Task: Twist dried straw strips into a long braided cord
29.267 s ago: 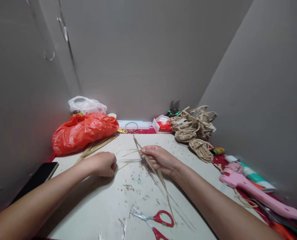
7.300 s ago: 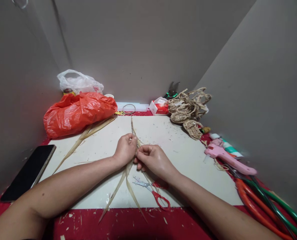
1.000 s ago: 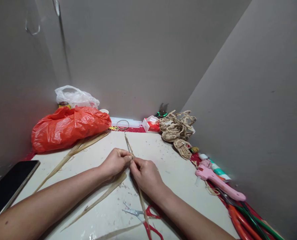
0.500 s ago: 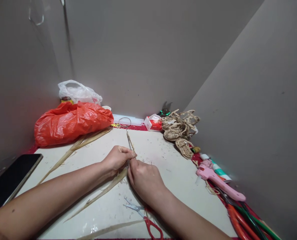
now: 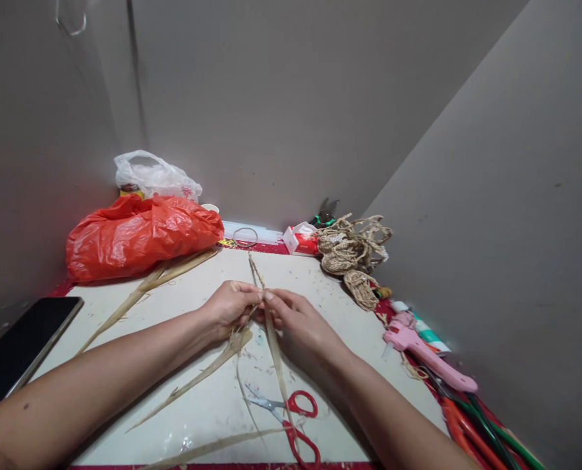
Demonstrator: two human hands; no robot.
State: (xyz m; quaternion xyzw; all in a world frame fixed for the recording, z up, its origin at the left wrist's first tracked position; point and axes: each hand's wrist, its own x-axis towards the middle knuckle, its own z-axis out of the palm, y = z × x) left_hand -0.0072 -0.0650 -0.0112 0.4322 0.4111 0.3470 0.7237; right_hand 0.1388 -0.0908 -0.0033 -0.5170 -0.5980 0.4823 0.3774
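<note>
My left hand and my right hand meet over the middle of the white board, both pinched on dried straw strips. A thin twisted straw cord runs away from the fingertips toward the back wall. Loose flat strips trail from my fingers toward me; one long strip lies slanting to the left. The fingers of both hands are closed around the straw where cord and loose strips join.
Red-handled scissors lie near the front edge. A red plastic bag and white bag sit back left, a dark phone at left. Woven straw pieces, a pink glue gun and coloured cables line the right.
My right hand has moved up and turned palm-outward, drawing a straw strip across in front of the cord. The left hand keeps its pinch. The scissors show more fully.
</note>
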